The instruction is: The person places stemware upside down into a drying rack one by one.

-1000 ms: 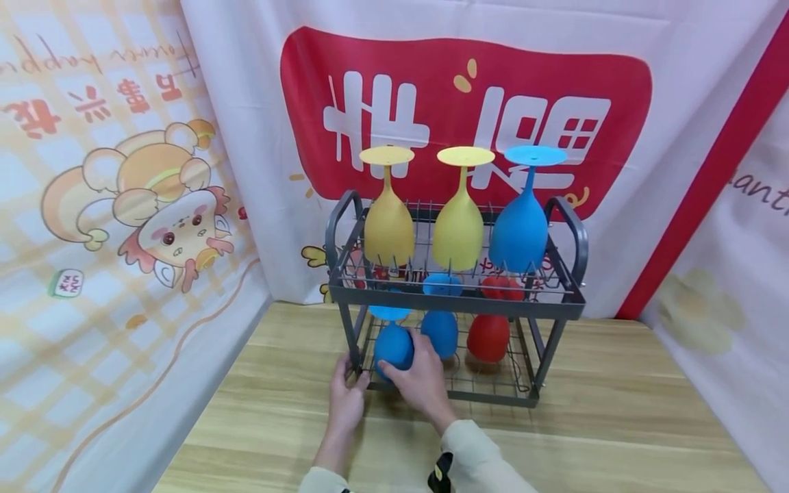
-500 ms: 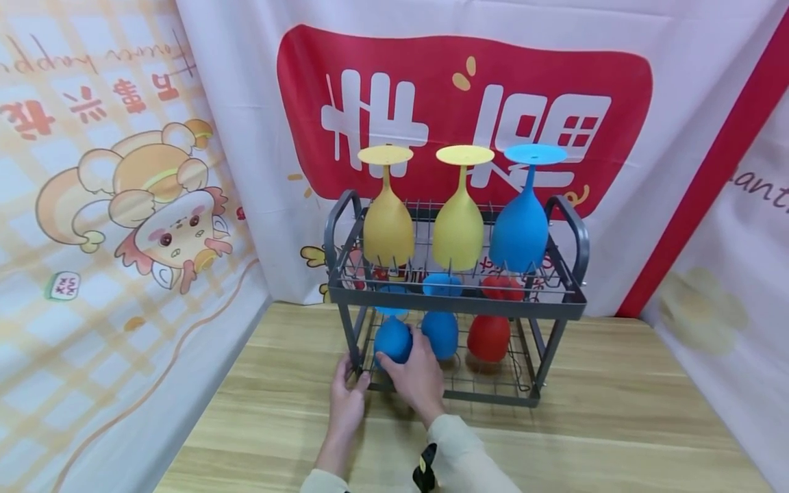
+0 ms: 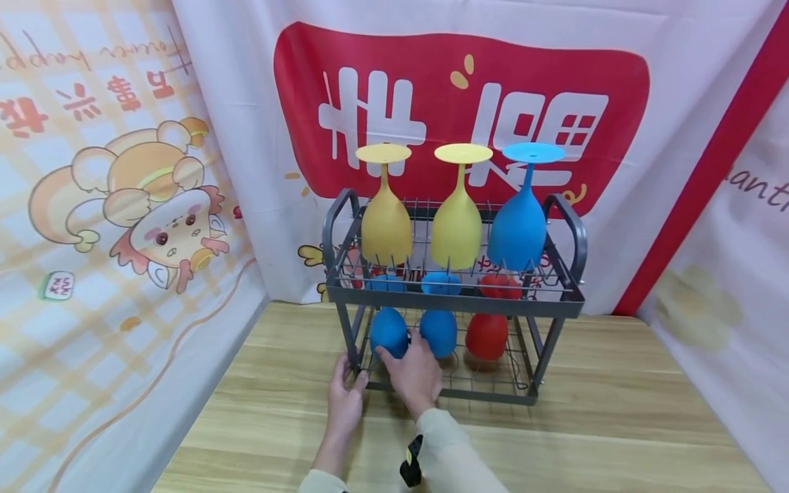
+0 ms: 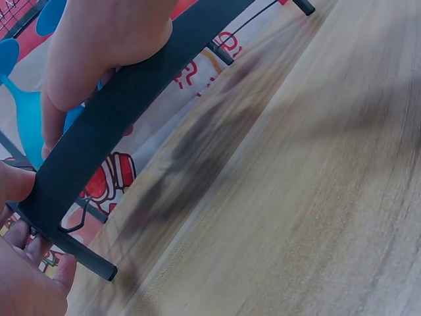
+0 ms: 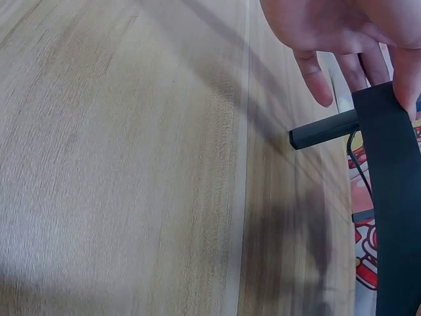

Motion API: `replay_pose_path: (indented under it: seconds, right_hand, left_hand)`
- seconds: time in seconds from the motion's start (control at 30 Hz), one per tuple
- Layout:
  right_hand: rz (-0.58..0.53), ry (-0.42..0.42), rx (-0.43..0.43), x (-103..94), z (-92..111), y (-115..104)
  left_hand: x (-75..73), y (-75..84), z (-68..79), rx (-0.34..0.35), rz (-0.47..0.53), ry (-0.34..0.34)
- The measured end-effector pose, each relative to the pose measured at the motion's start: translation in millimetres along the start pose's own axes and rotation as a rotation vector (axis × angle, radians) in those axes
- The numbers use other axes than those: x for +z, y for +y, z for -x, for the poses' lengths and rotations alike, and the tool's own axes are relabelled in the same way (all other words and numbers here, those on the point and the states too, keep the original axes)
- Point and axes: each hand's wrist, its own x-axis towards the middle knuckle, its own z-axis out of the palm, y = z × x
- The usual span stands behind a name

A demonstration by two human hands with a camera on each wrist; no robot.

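Observation:
A two-tier dark metal rack (image 3: 456, 298) stands on the table. At its lower front left corner my left hand (image 3: 345, 404) grips the frame, thumb in front and fingers around the side; the left wrist view shows the thumb on the dark bar (image 4: 99, 141). My right hand (image 3: 414, 373) reaches into the lower tier and holds an upside-down blue goblet (image 3: 388, 330) low on its bowl, between thumb and fingers. Beside it on that tier stand another upturned blue goblet (image 3: 438, 334) and a red one (image 3: 487, 337). The upper bar partly hides their stems.
On the upper tier stand upturned orange-yellow (image 3: 386, 229), yellow (image 3: 457, 233) and blue goblets (image 3: 517, 233). Curved handles (image 3: 577, 239) rise at both ends. Printed cloth (image 3: 234, 137) hangs behind and at the sides. Wooden tabletop (image 3: 616, 411) extends in front.
My right hand has moved the left blue goblet back, deeper into the lower tier, and it stands more upright. My left hand has stayed at the rack's corner.

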Motion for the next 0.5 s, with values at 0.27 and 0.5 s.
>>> replay_pose_path:
  seconds: [0.27, 0.5]
  right_hand:
    - [0.035, 0.039, 0.007, 2.3, -1.9, -1.7]
    - [0.054, 0.060, 0.005, 2.7, -2.3, 2.4]
  left_hand:
    - [-0.6, -0.6, -2.9, -0.024, -0.003, 0.000]
    - [-0.3, -2.0, -1.6, -0.041, 0.003, -0.016]
